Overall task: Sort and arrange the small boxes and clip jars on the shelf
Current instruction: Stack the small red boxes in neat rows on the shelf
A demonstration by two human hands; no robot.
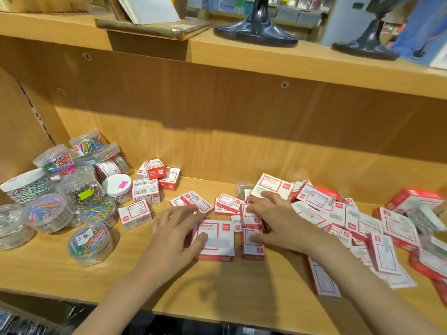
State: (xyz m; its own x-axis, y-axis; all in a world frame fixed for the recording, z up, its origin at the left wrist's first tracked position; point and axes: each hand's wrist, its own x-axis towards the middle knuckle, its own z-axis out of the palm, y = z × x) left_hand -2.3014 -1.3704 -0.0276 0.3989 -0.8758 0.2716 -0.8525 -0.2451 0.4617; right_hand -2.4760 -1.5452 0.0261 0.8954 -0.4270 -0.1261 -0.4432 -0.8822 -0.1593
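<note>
**A:** Starting at the left of the frame, what's already in order?

**B:** The clip jars are bunched at the left end of the shelf, some stacked on others. Just right of them sits a small group of boxes, a few piled up, one box standing apart nearer the front.

**A:** And the hands?

**B:** The left hand is in the lower middle, fingers fairly straight, thumb lying on top of the large box. I'd call it a flat press, not a closed grasp; nothing is wrapped or pinched. The right hand is just beside it to the right, fingers spread over several small boxes, thumb on one. Whether it truly grips any, I cannot tell.

**A:** So how should this step go?

**B:** My guess is they're gathering loose boxes into a squared block. Best to push them together with flat palms, edges aligned, labels facing one way, then slide the block left toward the sorted group.

**A:** Risks?

**B:** The heap of boxes at the right is jumbled and overlapping; pulling from beneath could spill some off the front edge.
</note>
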